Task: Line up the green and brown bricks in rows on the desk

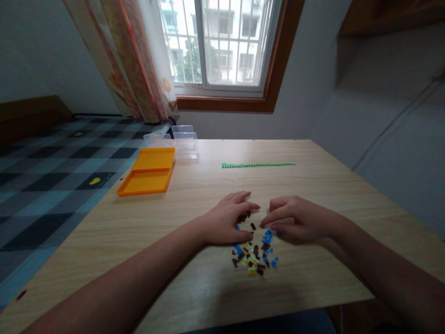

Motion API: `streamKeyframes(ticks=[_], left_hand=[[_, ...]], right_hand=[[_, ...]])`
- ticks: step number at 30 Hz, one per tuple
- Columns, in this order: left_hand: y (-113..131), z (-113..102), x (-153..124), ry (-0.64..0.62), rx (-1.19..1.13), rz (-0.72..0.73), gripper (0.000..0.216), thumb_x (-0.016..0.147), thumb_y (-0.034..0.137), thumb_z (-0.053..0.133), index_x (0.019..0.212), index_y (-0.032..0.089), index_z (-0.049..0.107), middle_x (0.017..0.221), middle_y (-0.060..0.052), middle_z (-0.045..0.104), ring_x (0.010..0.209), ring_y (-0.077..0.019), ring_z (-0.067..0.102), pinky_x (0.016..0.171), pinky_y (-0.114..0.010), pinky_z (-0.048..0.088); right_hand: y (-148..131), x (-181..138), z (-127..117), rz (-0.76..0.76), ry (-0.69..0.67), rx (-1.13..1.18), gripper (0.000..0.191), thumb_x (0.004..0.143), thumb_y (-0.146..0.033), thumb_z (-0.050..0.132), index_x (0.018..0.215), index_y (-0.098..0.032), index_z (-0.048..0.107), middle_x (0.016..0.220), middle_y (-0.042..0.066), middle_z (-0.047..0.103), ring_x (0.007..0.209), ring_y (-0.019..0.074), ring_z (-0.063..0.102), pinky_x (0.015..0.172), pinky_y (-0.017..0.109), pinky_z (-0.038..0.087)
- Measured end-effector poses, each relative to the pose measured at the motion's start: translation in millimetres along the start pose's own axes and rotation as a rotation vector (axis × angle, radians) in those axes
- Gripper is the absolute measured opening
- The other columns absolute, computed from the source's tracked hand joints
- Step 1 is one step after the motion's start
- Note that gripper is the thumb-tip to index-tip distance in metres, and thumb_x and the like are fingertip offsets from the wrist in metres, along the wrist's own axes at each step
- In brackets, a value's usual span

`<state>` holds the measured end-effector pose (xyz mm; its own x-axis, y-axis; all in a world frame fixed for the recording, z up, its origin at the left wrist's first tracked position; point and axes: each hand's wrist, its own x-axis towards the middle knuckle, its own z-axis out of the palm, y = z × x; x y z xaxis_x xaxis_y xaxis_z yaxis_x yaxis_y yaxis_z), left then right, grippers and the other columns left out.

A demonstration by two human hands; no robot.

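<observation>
A loose pile of small building bricks [256, 251] in brown, blue and pale yellow lies on the wooden table [194, 283]. My left hand [227, 220] rests at the upper left of the pile, fingers spread and thumb apart, curved around a cluster of brown bricks [244, 216]. Across from it, my right hand [299, 219] has its index finger stretched down to the tabletop and its thumb a little apart, close to the blue bricks [267, 237]. Its other fingers are curled. One brown brick [253, 226] lies between the two hands. Nothing shows in either hand's grip.
A row of small green bricks [257, 165] runs across the table's far part. At the back left stand an orange two-compartment tray [153, 170] and clear plastic boxes [185, 144]. A bed with a checked cover [66, 162] adjoins the left edge; a window [231, 44] is ahead.
</observation>
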<state>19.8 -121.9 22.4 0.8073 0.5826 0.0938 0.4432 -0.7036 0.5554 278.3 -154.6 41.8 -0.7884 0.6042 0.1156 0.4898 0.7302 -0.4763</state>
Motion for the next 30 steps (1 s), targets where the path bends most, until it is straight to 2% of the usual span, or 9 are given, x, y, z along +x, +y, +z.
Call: streamKeyframes(ticks=[7, 11, 15, 18, 24, 30], left_hand=[[-5.0, -10.6, -3.0, -0.054, -0.072, 0.001, 0.075, 0.066, 0.02, 0.076, 0.137, 0.025, 0.053, 0.157, -0.014, 0.03, 0.145, -0.0363, 0.027, 0.116, -0.055, 0.029], [-9.7, -13.3, -3.1, -0.057, -0.141, 0.007, 0.07, 0.07, 0.019, 0.073, 0.137, 0.023, 0.053, 0.157, -0.015, 0.03, 0.145, -0.0338, 0.027, 0.117, -0.052, 0.029], [-18.2, -12.3, -0.8, 0.075, -0.254, 0.0, 0.052, 0.079, 0.023, 0.067, 0.13, 0.022, 0.058, 0.154, -0.014, 0.037, 0.142, -0.03, 0.035, 0.115, -0.048, 0.034], [-23.9, -10.6, 2.3, 0.2, -0.256, -0.023, 0.039, 0.082, 0.022, 0.063, 0.121, 0.022, 0.063, 0.147, -0.014, 0.046, 0.137, -0.0271, 0.043, 0.114, -0.049, 0.034], [-28.1, -7.9, 6.2, 0.353, -0.186, -0.045, 0.028, 0.079, 0.009, 0.056, 0.1, 0.021, 0.07, 0.132, -0.01, 0.058, 0.122, -0.0239, 0.056, 0.107, -0.047, 0.043], [-30.8, -7.7, 6.5, 0.425, -0.176, -0.081, 0.026, 0.079, 0.009, 0.054, 0.096, 0.02, 0.071, 0.127, -0.009, 0.06, 0.116, -0.0227, 0.059, 0.101, -0.044, 0.048]], right_hand=[[-7.6, 7.1, 17.6, -0.086, -0.032, -0.064, 0.028, 0.093, -0.032, 0.058, 0.117, -0.026, 0.071, 0.087, 0.006, 0.058, 0.075, 0.0146, 0.054, 0.07, 0.028, 0.041], [-6.1, 10.4, 21.0, -0.074, 0.0, -0.126, 0.029, 0.094, -0.031, 0.056, 0.119, -0.025, 0.07, 0.086, 0.005, 0.056, 0.074, 0.0148, 0.052, 0.069, 0.028, 0.04], [-3.7, 11.2, 19.9, -0.038, 0.118, -0.129, 0.026, 0.095, -0.026, 0.054, 0.115, -0.022, 0.071, 0.084, 0.005, 0.057, 0.072, 0.0142, 0.051, 0.067, 0.027, 0.039], [-1.8, 7.8, 14.8, -0.078, 0.164, -0.055, 0.022, 0.093, -0.025, 0.057, 0.105, -0.02, 0.074, 0.083, 0.006, 0.059, 0.071, 0.0136, 0.052, 0.066, 0.027, 0.04], [1.0, 2.5, 8.7, -0.159, 0.093, 0.016, 0.018, 0.087, -0.02, 0.064, 0.1, -0.021, 0.076, 0.083, 0.005, 0.062, 0.072, 0.0129, 0.055, 0.068, 0.027, 0.043], [0.1, 5.6, 18.4, -0.173, 0.044, 0.01, 0.017, 0.09, -0.027, 0.065, 0.101, -0.025, 0.077, 0.082, 0.004, 0.061, 0.072, 0.0124, 0.054, 0.066, 0.026, 0.041]])
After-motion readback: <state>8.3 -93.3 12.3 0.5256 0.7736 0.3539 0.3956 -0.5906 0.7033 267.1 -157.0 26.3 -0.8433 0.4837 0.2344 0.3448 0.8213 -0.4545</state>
